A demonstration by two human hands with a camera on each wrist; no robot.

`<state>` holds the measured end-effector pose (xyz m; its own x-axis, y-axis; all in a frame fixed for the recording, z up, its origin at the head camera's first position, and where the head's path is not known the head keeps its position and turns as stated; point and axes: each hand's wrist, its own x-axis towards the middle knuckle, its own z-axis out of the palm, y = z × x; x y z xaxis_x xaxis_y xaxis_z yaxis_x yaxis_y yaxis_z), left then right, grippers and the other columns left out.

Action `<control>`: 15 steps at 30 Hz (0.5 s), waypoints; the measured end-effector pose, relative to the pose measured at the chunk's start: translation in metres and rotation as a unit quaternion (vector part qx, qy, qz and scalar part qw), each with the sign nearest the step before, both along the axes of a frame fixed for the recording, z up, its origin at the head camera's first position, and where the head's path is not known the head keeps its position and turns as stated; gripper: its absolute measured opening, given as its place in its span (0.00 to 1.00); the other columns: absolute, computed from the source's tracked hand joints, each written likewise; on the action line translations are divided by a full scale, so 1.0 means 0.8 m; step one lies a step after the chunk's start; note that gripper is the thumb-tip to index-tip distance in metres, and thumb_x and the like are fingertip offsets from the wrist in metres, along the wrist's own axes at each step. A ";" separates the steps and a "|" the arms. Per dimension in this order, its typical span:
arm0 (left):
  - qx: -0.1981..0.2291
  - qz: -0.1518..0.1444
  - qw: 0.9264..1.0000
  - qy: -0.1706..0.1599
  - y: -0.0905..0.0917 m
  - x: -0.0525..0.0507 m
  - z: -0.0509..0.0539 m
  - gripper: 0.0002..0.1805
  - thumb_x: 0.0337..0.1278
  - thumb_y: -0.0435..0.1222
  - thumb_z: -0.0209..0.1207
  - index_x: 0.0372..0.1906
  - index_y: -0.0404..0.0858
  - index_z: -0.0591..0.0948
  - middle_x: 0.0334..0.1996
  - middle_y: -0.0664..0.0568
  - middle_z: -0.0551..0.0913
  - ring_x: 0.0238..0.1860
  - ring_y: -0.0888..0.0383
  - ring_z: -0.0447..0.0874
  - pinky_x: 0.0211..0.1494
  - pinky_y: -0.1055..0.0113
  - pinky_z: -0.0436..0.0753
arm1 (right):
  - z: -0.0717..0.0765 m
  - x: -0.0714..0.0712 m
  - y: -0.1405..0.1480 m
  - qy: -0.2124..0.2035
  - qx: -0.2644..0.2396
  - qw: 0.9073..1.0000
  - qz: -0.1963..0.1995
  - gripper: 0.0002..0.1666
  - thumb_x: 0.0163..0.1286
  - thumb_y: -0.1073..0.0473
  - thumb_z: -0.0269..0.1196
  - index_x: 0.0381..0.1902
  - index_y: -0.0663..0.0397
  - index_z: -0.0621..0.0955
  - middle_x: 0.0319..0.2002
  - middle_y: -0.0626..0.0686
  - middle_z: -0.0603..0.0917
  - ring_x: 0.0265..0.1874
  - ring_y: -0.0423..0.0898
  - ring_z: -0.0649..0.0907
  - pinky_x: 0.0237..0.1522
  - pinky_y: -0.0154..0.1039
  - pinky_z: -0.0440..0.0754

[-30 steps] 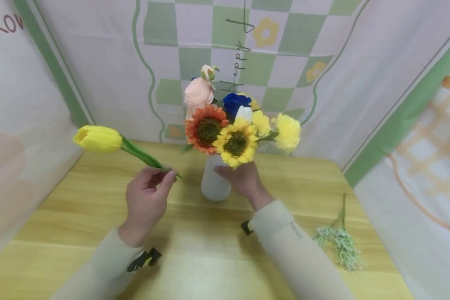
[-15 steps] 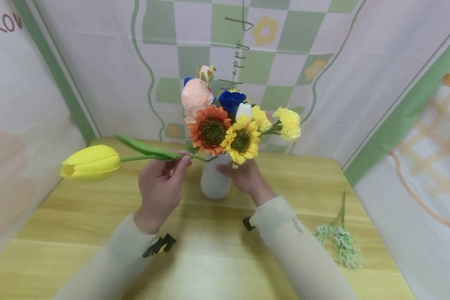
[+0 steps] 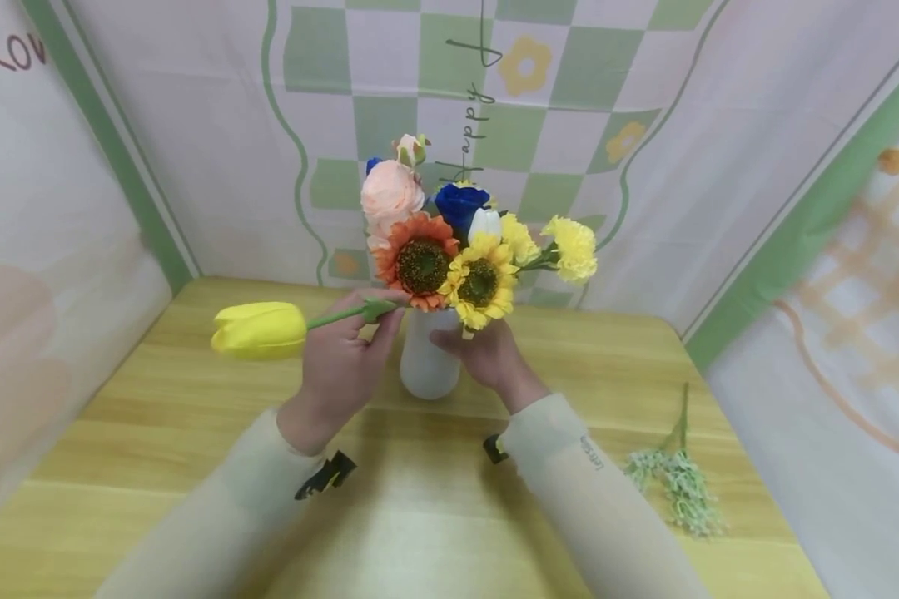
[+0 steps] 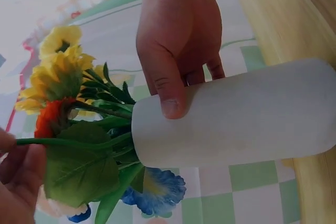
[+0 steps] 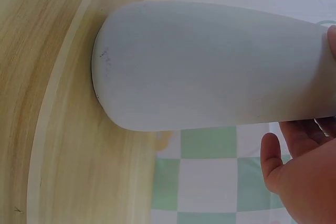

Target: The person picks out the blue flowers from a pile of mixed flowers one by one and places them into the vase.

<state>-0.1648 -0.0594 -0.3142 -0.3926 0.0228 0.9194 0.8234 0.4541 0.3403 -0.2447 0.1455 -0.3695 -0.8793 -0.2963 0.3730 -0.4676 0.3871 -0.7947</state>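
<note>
A white vase point(image 3: 425, 366) stands upright on the wooden table, filled with artificial flowers. My right hand point(image 3: 492, 358) grips its upper right side; in the left wrist view the thumb lies across the vase near the mouth. Between the thumb and fingers of my left hand point(image 3: 342, 362) is the stem of a yellow tulip point(image 3: 260, 330), whose bloom points left. The left wrist view has this green stem point(image 4: 68, 142) running to the vase mouth; its tip is hidden. Beside that hand are an orange sunflower point(image 3: 422, 262) and a yellow sunflower point(image 3: 481, 283).
A pale green sprig point(image 3: 677, 482) lies on the table point(image 3: 412, 516) at the right. Pink blooms point(image 3: 392, 191), a blue rose point(image 3: 460, 205), a white tulip point(image 3: 485, 225) and yellow carnations point(image 3: 572, 249) also fill the vase. A checked cloth point(image 3: 453, 66) hangs behind.
My left hand has moved right to the vase with the tulip, its bloom first swinging lower and then shifting right. The right hand stays on the vase.
</note>
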 end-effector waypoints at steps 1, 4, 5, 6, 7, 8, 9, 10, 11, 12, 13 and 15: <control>-0.017 0.010 1.000 -0.003 0.001 -0.002 -0.001 0.06 0.59 0.25 0.64 0.41 0.33 0.86 0.37 0.46 0.88 0.35 0.54 0.87 0.37 0.66 0.85 | -0.001 0.000 0.000 0.001 -0.001 1.000 0.002 0.48 0.62 0.53 0.73 0.76 0.36 0.62 0.70 0.45 0.69 0.67 0.47 0.68 0.66 0.51 0.68; -0.064 0.027 0.997 -0.038 0.003 -0.003 -0.002 0.07 0.62 0.28 0.62 0.44 0.34 0.84 0.34 0.47 0.87 0.25 0.59 0.83 0.25 0.68 0.81 | -0.002 0.000 0.000 -0.010 0.004 1.000 -0.007 0.48 0.63 0.50 0.72 0.76 0.37 0.62 0.70 0.46 0.68 0.67 0.49 0.69 0.65 0.52 0.69; -0.073 0.023 0.996 -0.044 0.004 -0.004 -0.002 0.06 0.62 0.28 0.62 0.43 0.34 0.84 0.34 0.47 0.86 0.25 0.59 0.82 0.26 0.68 0.81 | -0.002 0.001 0.000 -0.015 0.007 1.000 -0.011 0.48 0.63 0.49 0.72 0.76 0.38 0.62 0.71 0.47 0.68 0.67 0.50 0.69 0.64 0.52 0.70; -0.082 0.018 0.995 -0.052 0.005 -0.005 -0.001 0.06 0.62 0.27 0.62 0.43 0.34 0.84 0.34 0.47 0.85 0.26 0.59 0.80 0.26 0.68 0.80 | -0.002 0.001 0.000 -0.018 0.009 1.000 -0.014 0.48 0.63 0.49 0.72 0.76 0.39 0.62 0.71 0.47 0.68 0.67 0.50 0.69 0.64 0.53 0.70; -0.086 0.015 0.994 -0.058 0.007 -0.007 -0.002 0.06 0.61 0.27 0.62 0.42 0.34 0.83 0.34 0.47 0.84 0.27 0.58 0.79 0.26 0.67 0.80 | -0.002 0.001 0.000 -0.023 0.012 0.999 -0.018 0.47 0.63 0.48 0.72 0.76 0.39 0.62 0.71 0.48 0.68 0.67 0.51 0.69 0.64 0.53 0.70; -0.087 0.004 0.994 -0.061 0.008 -0.008 -0.002 0.06 0.62 0.27 0.62 0.42 0.33 0.84 0.34 0.46 0.84 0.30 0.56 0.78 0.29 0.66 0.80 | -0.003 0.001 0.000 -0.027 0.014 0.999 -0.022 0.47 0.63 0.47 0.72 0.76 0.40 0.62 0.71 0.49 0.68 0.67 0.51 0.70 0.64 0.53 0.70; -0.085 -0.011 0.995 -0.059 0.010 -0.010 -0.002 0.05 0.61 0.26 0.62 0.41 0.32 0.84 0.36 0.45 0.84 0.32 0.54 0.79 0.32 0.64 0.80 | -0.003 0.001 0.000 -0.028 0.015 0.999 -0.023 0.47 0.63 0.47 0.72 0.75 0.41 0.63 0.70 0.49 0.69 0.66 0.51 0.70 0.64 0.53 0.71; -0.082 -0.018 0.995 -0.048 0.012 -0.012 -0.002 0.03 0.61 0.25 0.62 0.38 0.31 0.84 0.34 0.45 0.83 0.34 0.52 0.79 0.34 0.63 0.81 | -0.004 0.000 0.000 -0.027 0.017 0.999 -0.024 0.47 0.63 0.47 0.72 0.75 0.41 0.63 0.70 0.49 0.69 0.66 0.51 0.70 0.64 0.52 0.70; -0.083 -0.021 0.996 -0.034 0.013 -0.013 -0.003 0.01 0.60 0.25 0.62 0.36 0.30 0.83 0.31 0.44 0.82 0.32 0.51 0.77 0.33 0.62 0.80 | -0.004 0.000 0.000 -0.027 0.020 0.999 -0.025 0.46 0.63 0.46 0.71 0.75 0.41 0.63 0.70 0.50 0.70 0.66 0.51 0.70 0.64 0.52 0.70; -0.089 -0.013 0.996 -0.028 0.015 -0.014 -0.004 0.02 0.61 0.26 0.62 0.34 0.30 0.83 0.27 0.45 0.80 0.28 0.52 0.75 0.30 0.63 0.78 | -0.004 0.000 0.000 -0.026 0.023 0.999 -0.026 0.46 0.63 0.46 0.71 0.75 0.42 0.64 0.70 0.50 0.70 0.66 0.51 0.71 0.64 0.51 0.70; -0.095 -0.007 0.995 -0.023 0.017 -0.014 -0.005 0.04 0.62 0.27 0.62 0.32 0.30 0.82 0.25 0.46 0.79 0.26 0.53 0.74 0.28 0.65 0.77 | -0.005 -0.001 0.000 -0.026 0.027 0.999 -0.027 0.46 0.63 0.45 0.71 0.75 0.43 0.64 0.69 0.51 0.70 0.66 0.51 0.71 0.64 0.51 0.70; -0.167 0.057 0.984 -0.004 0.019 -0.011 -0.011 0.07 0.67 0.28 0.57 0.32 0.32 0.81 0.22 0.47 0.77 0.22 0.55 0.72 0.24 0.69 0.74 | -0.006 -0.001 -0.001 -0.022 0.034 0.999 -0.029 0.46 0.64 0.44 0.71 0.75 0.42 0.64 0.69 0.51 0.70 0.66 0.51 0.70 0.65 0.50 0.69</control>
<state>-0.1736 -0.0446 -0.3226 -0.4180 0.2786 0.8647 0.7585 0.6308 0.1634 -0.2455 0.1448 -0.3741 -0.9104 -0.2684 0.3148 -0.4088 0.4670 -0.7841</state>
